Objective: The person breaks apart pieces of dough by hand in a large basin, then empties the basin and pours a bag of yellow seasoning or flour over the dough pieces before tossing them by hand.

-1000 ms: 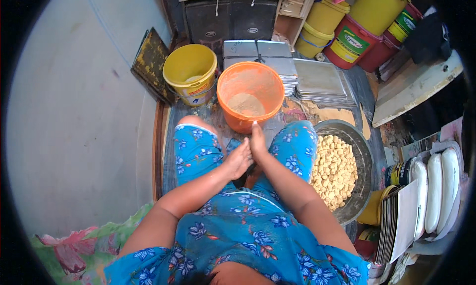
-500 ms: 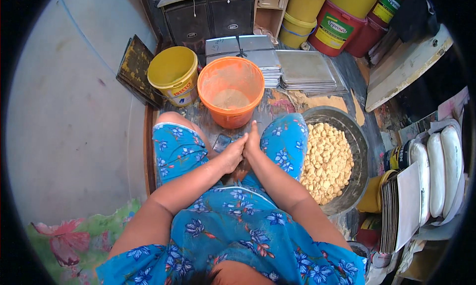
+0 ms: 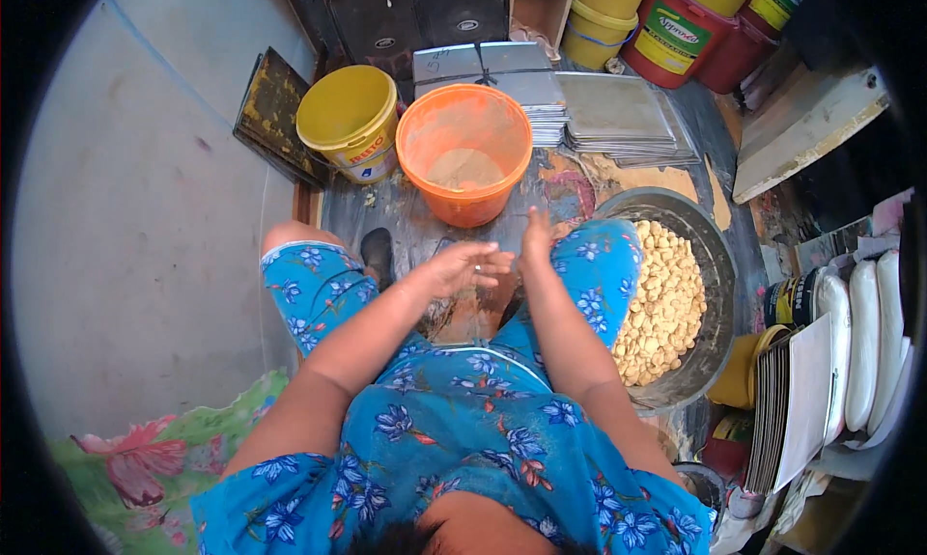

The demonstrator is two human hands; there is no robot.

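My left hand (image 3: 468, 268) is held out between my knees, fingers extended and slightly curled, a ring on one of them. Close by, my right hand (image 3: 537, 239) is raised with its fingers stretched out, beside my right knee. A small gap separates the two hands, and I see nothing held in either. Just beyond them stands an orange bucket (image 3: 463, 208) with some pale powder (image 3: 465, 169) at its bottom. To the right of my right knee, a wide dark basin (image 3: 713, 352) holds a heap of small pale dough lumps (image 3: 666, 304).
Left of the orange bucket are a yellow bucket (image 3: 362, 154) and dark trays (image 3: 280, 111) leaning on the wall. Behind lie stacks of metal sheets (image 3: 618, 116). Yellow and red tubs (image 3: 681, 34) stand at the back right. Trays (image 3: 772, 410) and white packages (image 3: 859, 352) fill the right side.
My hands, pressed together before, have come apart. My knees are spread wider, and a dark shoe or foot now shows near my left knee. The whole view has shifted slightly.
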